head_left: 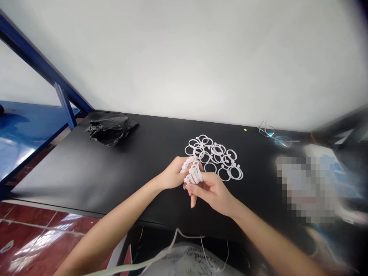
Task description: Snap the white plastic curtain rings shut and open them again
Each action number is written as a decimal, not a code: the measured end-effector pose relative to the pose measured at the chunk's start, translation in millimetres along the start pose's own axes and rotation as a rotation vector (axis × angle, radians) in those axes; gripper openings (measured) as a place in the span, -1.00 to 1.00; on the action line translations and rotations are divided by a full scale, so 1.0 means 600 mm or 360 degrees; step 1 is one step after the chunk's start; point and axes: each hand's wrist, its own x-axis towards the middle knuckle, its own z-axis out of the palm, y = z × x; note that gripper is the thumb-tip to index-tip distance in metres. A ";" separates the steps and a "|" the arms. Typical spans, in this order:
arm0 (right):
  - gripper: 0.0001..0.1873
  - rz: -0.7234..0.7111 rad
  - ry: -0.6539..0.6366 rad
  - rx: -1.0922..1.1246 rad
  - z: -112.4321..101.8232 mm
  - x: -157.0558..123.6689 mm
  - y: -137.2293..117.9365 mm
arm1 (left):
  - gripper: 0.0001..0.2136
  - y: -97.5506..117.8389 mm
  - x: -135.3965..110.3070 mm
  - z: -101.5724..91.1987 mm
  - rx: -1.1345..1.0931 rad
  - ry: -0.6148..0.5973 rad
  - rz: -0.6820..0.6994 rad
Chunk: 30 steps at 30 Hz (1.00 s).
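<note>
My left hand and my right hand meet over the black table, both closed round a stack of white plastic rings. The stack lies between the fingers of the two hands, its rings packed side by side. Just beyond the hands, a pile of several loose white rings lies flat on the table, some overlapping.
A crumpled black plastic bag sits at the back left of the table. A pair of glasses lies at the back right by the white wall. A blue metal frame stands to the left. A blurred-out area is at the right.
</note>
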 end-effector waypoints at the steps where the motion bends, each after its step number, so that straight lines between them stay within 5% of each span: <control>1: -0.70 0.0009 0.0001 0.0005 0.001 -0.002 0.003 | -0.87 0.001 -0.001 0.002 0.0032 -0.0004 0.0008; 4: -0.75 0.0068 0.0075 0.0026 -0.004 -0.007 0.008 | -0.89 0.005 -0.006 -0.008 0.0350 0.0033 0.0086; 7: -0.62 0.0071 0.0202 -0.0044 -0.025 -0.015 0.004 | -0.92 0.014 -0.011 -0.056 0.0784 0.0026 0.0046; 13: -0.70 0.0078 0.0442 -0.0231 -0.071 -0.021 -0.002 | -0.89 0.028 -0.021 -0.211 0.1288 -0.0174 -0.0716; 17: -0.66 0.0120 0.0442 -0.0260 -0.072 -0.010 0.000 | -0.84 0.025 -0.017 -0.273 0.1380 -0.0135 -0.0900; 30: -0.60 0.0195 0.0550 -0.0330 -0.095 -0.022 0.005 | -0.50 0.005 -0.079 -0.307 0.1123 0.0340 -0.0828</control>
